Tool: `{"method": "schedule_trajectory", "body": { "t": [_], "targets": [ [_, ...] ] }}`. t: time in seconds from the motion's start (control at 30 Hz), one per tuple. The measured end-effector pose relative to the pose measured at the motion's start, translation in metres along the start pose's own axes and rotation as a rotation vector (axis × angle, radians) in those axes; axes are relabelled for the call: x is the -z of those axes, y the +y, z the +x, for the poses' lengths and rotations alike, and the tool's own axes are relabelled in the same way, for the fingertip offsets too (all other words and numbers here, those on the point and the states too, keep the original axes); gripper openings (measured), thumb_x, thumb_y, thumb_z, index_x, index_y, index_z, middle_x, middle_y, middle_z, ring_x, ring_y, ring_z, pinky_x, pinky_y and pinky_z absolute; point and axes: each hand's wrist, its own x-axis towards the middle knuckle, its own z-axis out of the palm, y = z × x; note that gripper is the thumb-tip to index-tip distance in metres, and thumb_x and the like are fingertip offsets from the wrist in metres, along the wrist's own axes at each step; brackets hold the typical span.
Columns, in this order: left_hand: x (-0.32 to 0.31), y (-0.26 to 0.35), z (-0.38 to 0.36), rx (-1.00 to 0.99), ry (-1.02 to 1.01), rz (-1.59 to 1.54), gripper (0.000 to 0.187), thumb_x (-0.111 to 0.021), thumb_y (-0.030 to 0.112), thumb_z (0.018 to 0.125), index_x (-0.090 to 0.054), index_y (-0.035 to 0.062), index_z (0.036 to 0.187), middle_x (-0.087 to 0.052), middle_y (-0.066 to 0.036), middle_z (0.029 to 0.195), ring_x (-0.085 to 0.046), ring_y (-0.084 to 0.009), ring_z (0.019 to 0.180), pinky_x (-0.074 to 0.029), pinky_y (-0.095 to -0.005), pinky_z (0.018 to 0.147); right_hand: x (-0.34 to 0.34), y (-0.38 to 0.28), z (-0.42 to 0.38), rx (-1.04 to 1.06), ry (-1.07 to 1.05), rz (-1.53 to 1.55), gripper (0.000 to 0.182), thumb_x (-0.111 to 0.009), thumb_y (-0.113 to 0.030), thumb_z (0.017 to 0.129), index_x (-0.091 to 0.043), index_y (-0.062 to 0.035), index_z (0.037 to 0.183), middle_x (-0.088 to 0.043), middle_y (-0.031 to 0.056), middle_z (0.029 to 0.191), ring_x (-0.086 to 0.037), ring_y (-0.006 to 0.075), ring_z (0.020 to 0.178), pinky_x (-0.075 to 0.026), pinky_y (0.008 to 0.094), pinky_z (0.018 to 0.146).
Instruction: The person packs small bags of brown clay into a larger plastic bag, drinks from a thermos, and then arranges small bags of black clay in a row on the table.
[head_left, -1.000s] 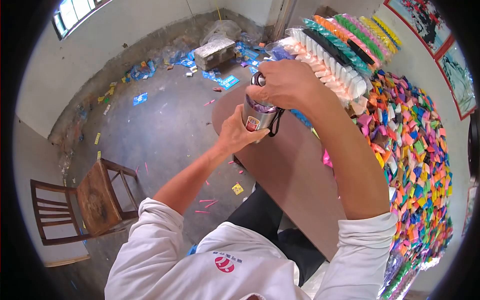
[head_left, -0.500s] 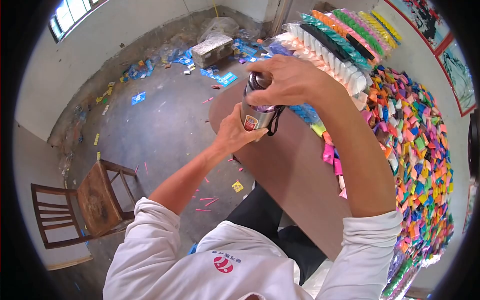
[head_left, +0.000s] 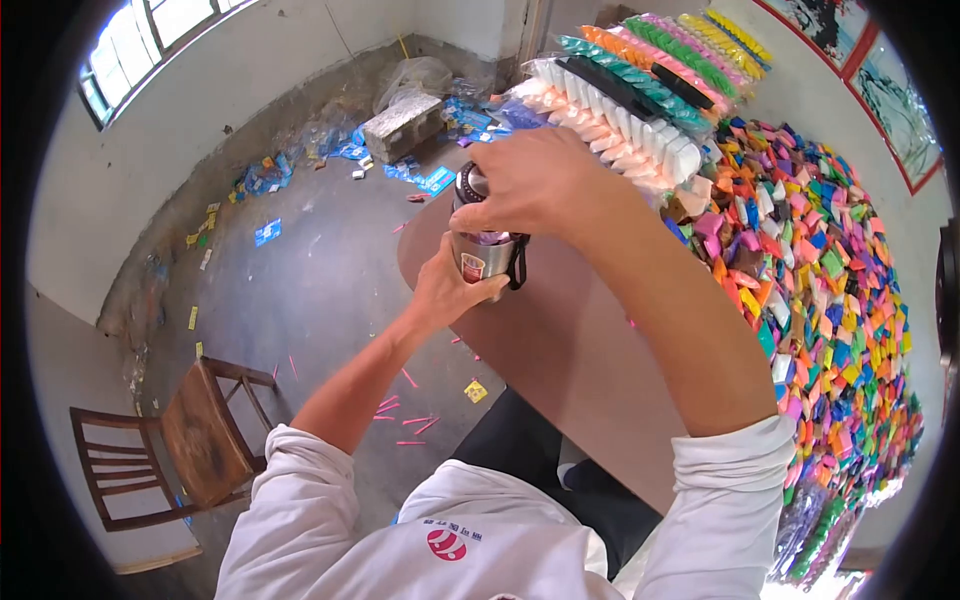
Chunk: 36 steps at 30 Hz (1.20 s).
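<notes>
A silver bottle [head_left: 478,252] with a dark lid and a black strap is held over the far end of the brown table [head_left: 560,330]. My left hand [head_left: 445,285] is wrapped round its lower part, thumb beside a small red label. From above, my right hand [head_left: 530,180] has its fingers bent round the lid at the top. The bottle leans slightly, and its upper part is partly hidden by my right fingers.
A heap of small colourful packets [head_left: 810,270] lies on the right, with bagged rows of coloured pieces [head_left: 640,90] behind it. A wooden chair [head_left: 205,435] stands at the left. A concrete block [head_left: 403,127] and scattered wrappers [head_left: 268,232] lie on the floor.
The view has shifted, and both hands with the bottle now appear a little further left and lower. My hands still hold the bottle and its lid.
</notes>
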Motion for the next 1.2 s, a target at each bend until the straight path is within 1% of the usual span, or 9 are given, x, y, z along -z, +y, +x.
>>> {"method": "schedule_trajectory", "body": {
  "t": [0.17,0.3,0.37,0.57,0.63,0.83,1.03,1.13,1.2],
  "targets": [
    [-0.003,0.0,-0.001,0.081,0.008,0.04,0.083,-0.088,0.042,0.068,-0.047,-0.0026,0.124,-0.071,-0.019,0.104,-0.071,-0.0293,0.094,-0.055,-0.0381,0.085,0.007,0.018,-0.003,0.207,0.085,0.264,0.06,-0.071,-0.026,0.067,-0.06,-0.0017,0.121,-0.07,0.0153,0.094,-0.068,0.0273,0.089,-0.053,0.0357,0.078],
    [-0.001,0.009,-0.003,0.167,-0.022,0.087,0.084,-0.088,0.042,0.067,-0.046,-0.0028,0.125,-0.071,-0.02,0.106,-0.071,-0.0308,0.097,-0.055,-0.0392,0.085,0.014,0.051,-0.022,0.205,0.335,0.737,0.061,-0.071,-0.028,0.076,-0.053,-0.0012,0.127,-0.064,0.0082,0.094,-0.058,0.0174,0.085,-0.048,0.0297,0.076],
    [-0.006,-0.009,-0.001,0.073,0.018,0.037,0.082,-0.089,0.039,0.068,-0.046,-0.0027,0.124,-0.071,-0.02,0.106,-0.071,-0.0309,0.098,-0.055,-0.0395,0.086,0.01,0.067,-0.037,0.084,0.452,1.041,0.071,-0.078,-0.033,0.073,-0.053,0.0026,0.129,-0.066,0.0121,0.105,-0.063,0.0199,0.094,-0.049,0.0313,0.085],
    [-0.01,-0.005,-0.002,0.021,0.062,-0.024,0.081,-0.089,0.034,0.068,-0.046,-0.0023,0.126,-0.071,-0.02,0.107,-0.071,-0.0292,0.098,-0.054,-0.0392,0.089,-0.115,0.118,-0.08,-0.067,0.827,1.798,0.07,-0.079,-0.018,0.079,-0.049,0.0026,0.138,-0.063,0.0069,0.107,-0.06,0.0132,0.099,-0.048,0.0265,0.085],
    [-0.011,-0.007,-0.005,0.04,0.056,-0.041,0.081,-0.089,0.033,0.069,-0.045,-0.0023,0.127,-0.07,-0.02,0.108,-0.072,-0.0292,0.098,-0.054,-0.039,0.089,-0.179,0.142,-0.094,-0.194,0.743,1.826,0.066,-0.08,-0.014,0.079,-0.052,0.0029,0.136,-0.063,0.0047,0.106,-0.06,0.0123,0.098,-0.049,0.0255,0.083],
    [-0.013,-0.013,-0.005,0.001,0.057,-0.017,0.08,-0.088,0.028,0.071,-0.043,-0.0018,0.131,-0.069,-0.02,0.112,-0.071,-0.0287,0.097,-0.055,-0.0385,0.086,-0.248,0.102,-0.059,-0.448,0.527,1.185,0.071,-0.085,-0.031,0.074,-0.057,-0.0002,0.132,-0.066,0.0063,0.104,-0.062,0.0133,0.095,-0.05,0.0281,0.085],
    [-0.011,-0.005,-0.006,0.021,0.05,-0.109,0.079,-0.089,0.027,0.07,-0.045,-0.0026,0.129,-0.069,-0.02,0.112,-0.07,-0.0296,0.101,-0.055,-0.0396,0.088,-0.273,0.07,0.036,-0.367,0.644,0.958,0.075,-0.083,-0.034,0.072,-0.053,-0.0033,0.134,-0.066,0.0192,0.118,-0.064,0.0339,0.106,-0.05,0.0419,0.093],
    [-0.011,-0.002,-0.006,0.021,0.073,-0.067,0.077,-0.089,0.027,0.069,-0.047,-0.0027,0.127,-0.069,-0.02,0.111,-0.07,-0.0305,0.103,-0.054,-0.04,0.089,-0.272,0.058,0.056,-0.349,0.696,0.638,0.075,-0.079,-0.029,0.076,-0.048,-0.0034,0.139,-0.062,0.0221,0.128,-0.057,0.0397,0.119,-0.046,0.0459,0.099],
    [-0.014,-0.009,-0.006,0.001,0.094,-0.053,0.077,-0.089,0.026,0.068,-0.047,-0.0025,0.126,-0.069,-0.021,0.111,-0.07,-0.0309,0.103,-0.054,-0.0402,0.089,-0.271,0.06,0.053,-0.356,0.615,0.768,0.071,-0.072,-0.021,0.08,-0.045,-0.0036,0.144,-0.059,0.0228,0.133,-0.054,0.0387,0.124,-0.043,0.0448,0.105]
  ]
}}
